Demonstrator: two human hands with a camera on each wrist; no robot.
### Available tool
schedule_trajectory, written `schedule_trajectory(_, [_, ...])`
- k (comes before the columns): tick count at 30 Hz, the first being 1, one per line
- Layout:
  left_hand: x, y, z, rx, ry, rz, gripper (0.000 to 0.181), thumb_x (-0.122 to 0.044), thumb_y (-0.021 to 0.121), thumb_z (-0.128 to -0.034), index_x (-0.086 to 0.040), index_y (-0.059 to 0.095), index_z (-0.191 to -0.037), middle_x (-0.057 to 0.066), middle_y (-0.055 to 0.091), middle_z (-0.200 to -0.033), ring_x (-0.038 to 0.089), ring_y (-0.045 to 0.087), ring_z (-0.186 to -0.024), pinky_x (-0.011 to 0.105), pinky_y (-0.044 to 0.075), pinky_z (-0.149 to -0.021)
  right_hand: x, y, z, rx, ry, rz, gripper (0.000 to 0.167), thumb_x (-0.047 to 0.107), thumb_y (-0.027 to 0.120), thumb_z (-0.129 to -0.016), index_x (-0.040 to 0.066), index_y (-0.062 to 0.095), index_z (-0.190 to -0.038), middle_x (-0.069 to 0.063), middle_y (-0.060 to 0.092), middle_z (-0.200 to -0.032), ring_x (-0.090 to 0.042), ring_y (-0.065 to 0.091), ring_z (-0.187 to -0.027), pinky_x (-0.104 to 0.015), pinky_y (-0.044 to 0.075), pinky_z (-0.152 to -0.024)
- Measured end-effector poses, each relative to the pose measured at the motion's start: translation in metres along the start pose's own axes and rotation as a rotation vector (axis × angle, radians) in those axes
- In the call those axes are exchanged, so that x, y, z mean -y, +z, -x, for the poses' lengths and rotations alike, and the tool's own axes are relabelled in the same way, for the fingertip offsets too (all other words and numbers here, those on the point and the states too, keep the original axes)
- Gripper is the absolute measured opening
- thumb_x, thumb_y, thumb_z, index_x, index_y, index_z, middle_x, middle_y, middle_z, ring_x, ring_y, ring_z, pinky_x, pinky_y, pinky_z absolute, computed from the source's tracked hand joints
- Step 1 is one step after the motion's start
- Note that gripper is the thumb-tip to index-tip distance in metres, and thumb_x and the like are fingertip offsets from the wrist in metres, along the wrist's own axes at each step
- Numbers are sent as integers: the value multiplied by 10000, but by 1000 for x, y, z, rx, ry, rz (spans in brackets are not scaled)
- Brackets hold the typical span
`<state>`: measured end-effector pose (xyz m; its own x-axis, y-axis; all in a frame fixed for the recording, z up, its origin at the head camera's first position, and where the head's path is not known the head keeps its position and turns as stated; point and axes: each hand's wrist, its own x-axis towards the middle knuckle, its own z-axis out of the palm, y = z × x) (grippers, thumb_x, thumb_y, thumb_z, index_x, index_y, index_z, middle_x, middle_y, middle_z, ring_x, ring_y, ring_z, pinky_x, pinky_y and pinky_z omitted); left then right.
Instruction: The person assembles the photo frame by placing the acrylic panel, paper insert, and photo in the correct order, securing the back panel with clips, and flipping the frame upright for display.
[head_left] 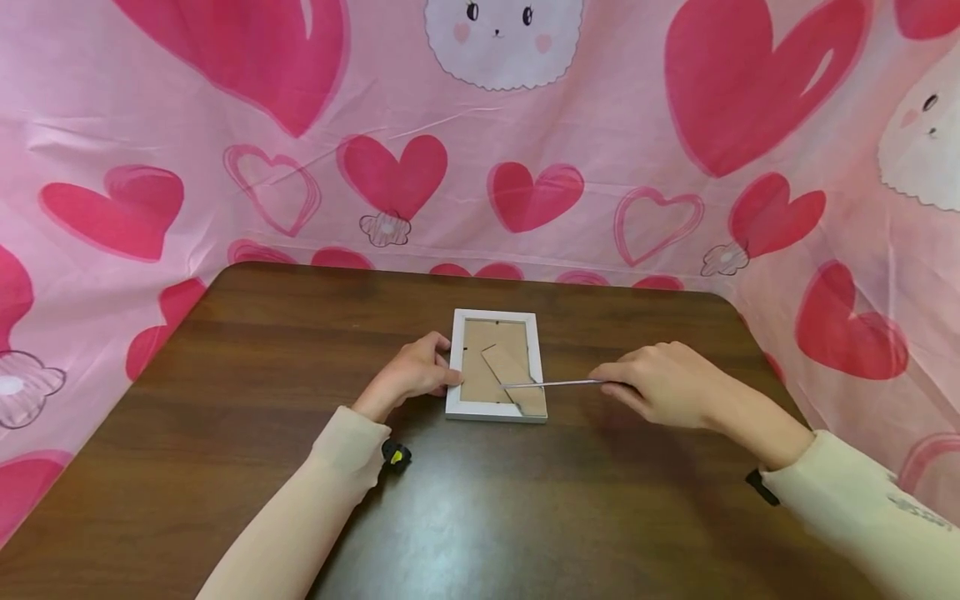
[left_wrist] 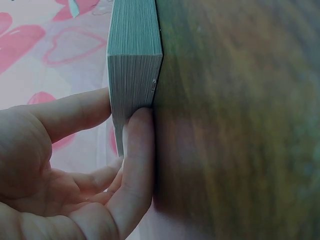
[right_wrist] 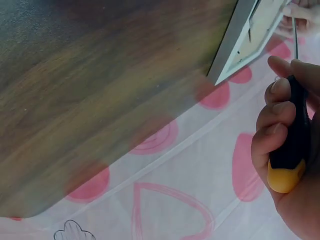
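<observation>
A white picture frame (head_left: 536, 350) lies back side up on the table, showing its brown backing board (head_left: 480, 333) and a slanted stand flap (head_left: 513, 371). Several small dark tabs sit along the frame's inner edge. My left hand (head_left: 408, 371) grips the frame's left side, thumb on top and fingers against the side, as the left wrist view shows. In my right hand (head_left: 663, 383) is a screwdriver (right_wrist: 296, 132) with a black and yellow handle, the fingers curled round it. Its thin metal shaft (head_left: 558, 383) reaches left across the frame, the tip over the backing near the flap.
The dark brown wooden table (head_left: 300, 333) extends around the frame on all sides. Behind it and at both sides hangs a pink cloth (head_left: 465, 125) with hearts. Dark straps, one with a yellow-green spot, show at the wrists.
</observation>
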<state>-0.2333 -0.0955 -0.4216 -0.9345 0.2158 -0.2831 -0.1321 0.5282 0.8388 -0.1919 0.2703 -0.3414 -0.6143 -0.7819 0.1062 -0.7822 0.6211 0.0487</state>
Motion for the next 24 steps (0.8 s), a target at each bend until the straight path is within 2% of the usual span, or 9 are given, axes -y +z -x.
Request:
schedule_trajectory(7, [1,0,-1,4,-1,7,589,-76,808,-916,42,501,-1405,186,667,-1048,244,724,-796,377,661,-774,6,2,-2,-67,-95,60,273,208,815,-923,256,790,-1190,115,775,-892,-112,688,-645,-303,523,-502])
schedule_trajectory(15, [-3,2,-2,11,3,12,594,-66,808,-918,49,495,-1409,178,668,-1025,242,719,-790,383,662,-775,6,1,1,-31,-80,91,258,211,834,-903,208,817,-1161,51,807,-943,-151,735,-688,-333,559,-514])
schedule_trajectory(24, [-2,0,0,3,2,3,591,-71,807,-919,51,495,-1406,178,672,-1017,249,724,-777,383,661,-767,5,3,-2,-31,-100,86,240,203,817,-914,202,813,-1154,70,801,-929,-143,735,-704,-330,553,-513])
